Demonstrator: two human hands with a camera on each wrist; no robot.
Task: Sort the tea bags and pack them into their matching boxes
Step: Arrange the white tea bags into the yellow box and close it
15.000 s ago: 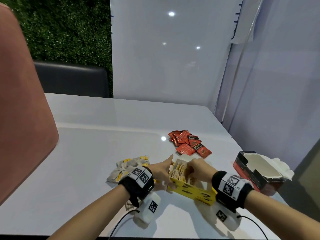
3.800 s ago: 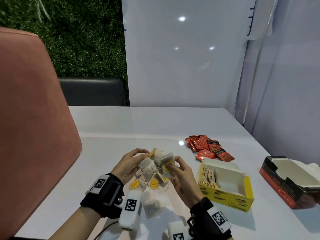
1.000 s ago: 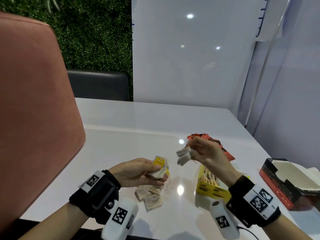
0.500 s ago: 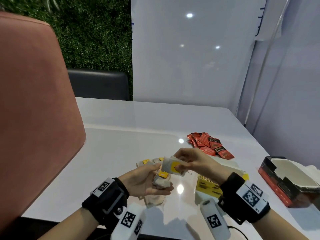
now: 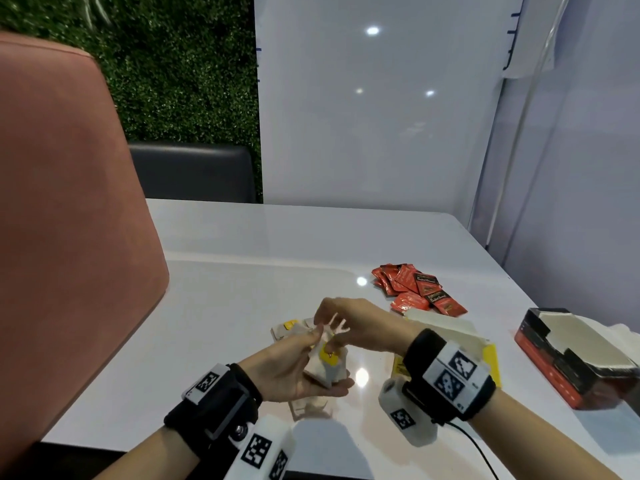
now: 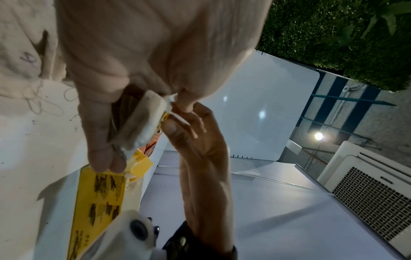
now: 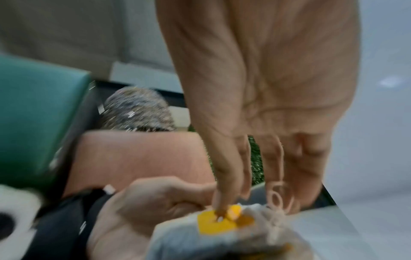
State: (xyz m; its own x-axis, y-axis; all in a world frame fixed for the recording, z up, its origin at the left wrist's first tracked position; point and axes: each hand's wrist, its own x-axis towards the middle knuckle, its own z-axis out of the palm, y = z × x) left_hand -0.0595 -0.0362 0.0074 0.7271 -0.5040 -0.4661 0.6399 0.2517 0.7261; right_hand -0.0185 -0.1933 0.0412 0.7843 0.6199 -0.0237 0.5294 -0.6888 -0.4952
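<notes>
Head view: our left hand cups a stack of tea bags; the yellow box lies just right, behind our right wrist. Left wrist view: fingers curl round the stack. Right wrist view: our right hand pinches a yellow tag.

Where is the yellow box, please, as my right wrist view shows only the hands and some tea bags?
Observer: The yellow box stands on the table, right of the right hand.
Operator: Thanks; are the red sachets packed?
Observer: No, the red sachets lie piled on the table, outside the red box.
Operator: Any yellow-tag bags left lying loose?
Observer: Yes, a few loose bags lie beyond the left hand.
</notes>
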